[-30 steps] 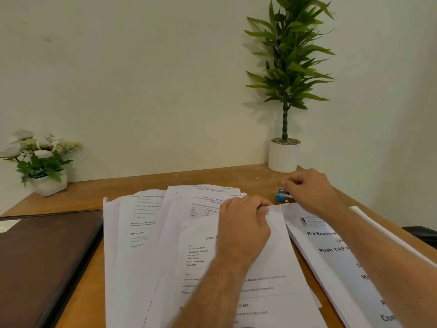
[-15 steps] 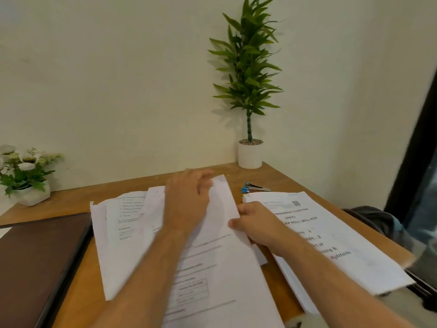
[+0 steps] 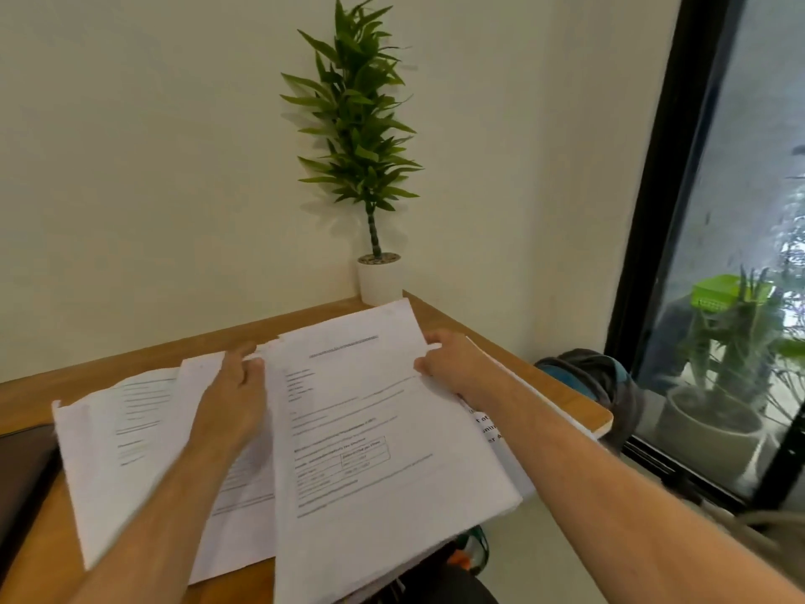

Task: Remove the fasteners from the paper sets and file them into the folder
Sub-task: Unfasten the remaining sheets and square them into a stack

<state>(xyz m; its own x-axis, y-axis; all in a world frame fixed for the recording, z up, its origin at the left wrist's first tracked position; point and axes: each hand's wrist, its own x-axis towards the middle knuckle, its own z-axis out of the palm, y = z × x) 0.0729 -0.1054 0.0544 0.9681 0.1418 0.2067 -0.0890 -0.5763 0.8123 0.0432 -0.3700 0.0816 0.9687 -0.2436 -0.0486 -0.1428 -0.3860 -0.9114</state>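
a dark folder (image 3: 21, 481) is seen at the far left edge of the wooden table (image 3: 544, 377), only partly in frame. just to its right a spread of loose printed sheets (image 3: 126, 451) is laid flat on the table. the left hand (image 3: 231, 403) is pressed palm down on these sheets, fingers extended and relaxed, nothing gripped. beside it a paper set (image 3: 370, 451) is held raised at its far right edge, overlapping the loose sheets and reaching past the near edge of the table. the right hand (image 3: 453, 364) is closed on that right edge, thumb on top and fingers curled beneath. another printed stack (image 3: 492, 425) is partly visible under the right forearm. a potted plant (image 3: 370, 176) is noted in the far corner of the table against the wall. a window (image 3: 740, 255) is recorded at the right.
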